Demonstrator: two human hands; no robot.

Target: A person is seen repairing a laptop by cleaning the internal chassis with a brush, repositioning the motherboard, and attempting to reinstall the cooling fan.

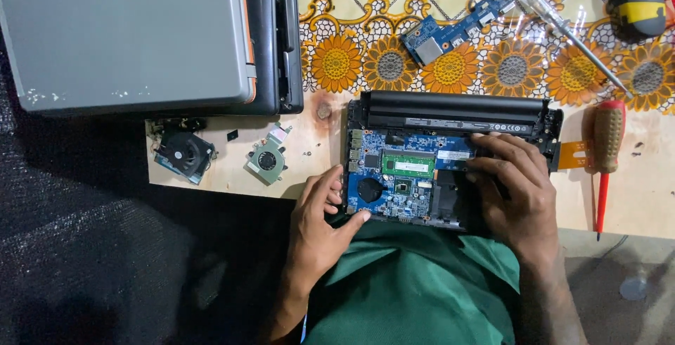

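Laptop (pixel 450 169), opened: rigid, fragile exposed board; grip by chassis edges. Left hand (pixel 320 222) steadies corner; right hand (pixel 517 190) lies flat inside, holding nothing.

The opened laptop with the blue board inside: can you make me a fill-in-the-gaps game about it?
1. The circuit board inside the opened laptop is ____.
2. The screwdriver right of the laptop has a ____ handle.
3. The left hand touches the laptop's ____ edge, while the right hand rests on top.
4. Two loose cooling ____ lie left of the laptop.

Missing words: blue; red; left; fans
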